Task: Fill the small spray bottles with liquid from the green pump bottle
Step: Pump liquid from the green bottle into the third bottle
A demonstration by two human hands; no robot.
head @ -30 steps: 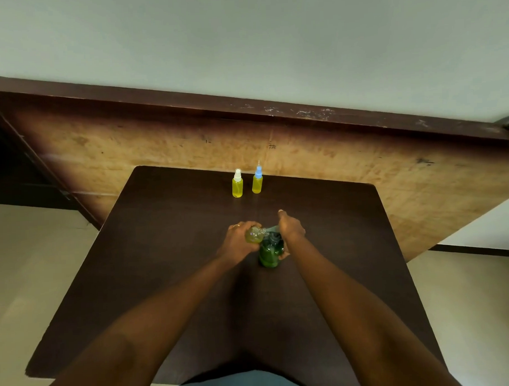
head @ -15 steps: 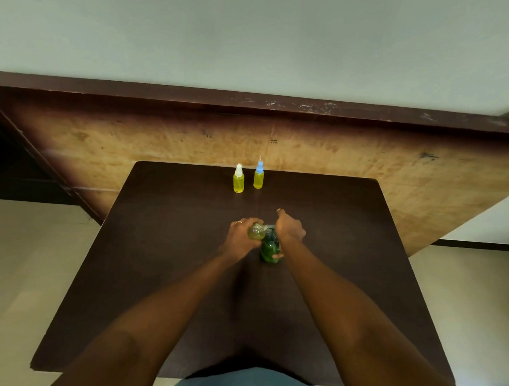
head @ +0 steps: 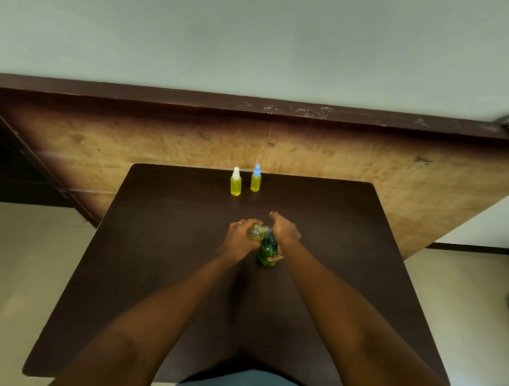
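Both forearms reach from the near edge of the table [head: 163, 253] and meet about its middle. Curled fingers of the left hand [head: 239, 239] grip an uncapped small spray bottle [head: 256, 232], tipped on its side, neck towards the green pump bottle [head: 267, 251] standing just beside it. Over the pump head lies the right hand [head: 285, 230], thumb wrapped round the green body, one finger raised. At the far edge a white-capped spray bottle [head: 235, 185] and a blue-capped spray bottle [head: 255, 181], both yellow with liquid, stand upright side by side
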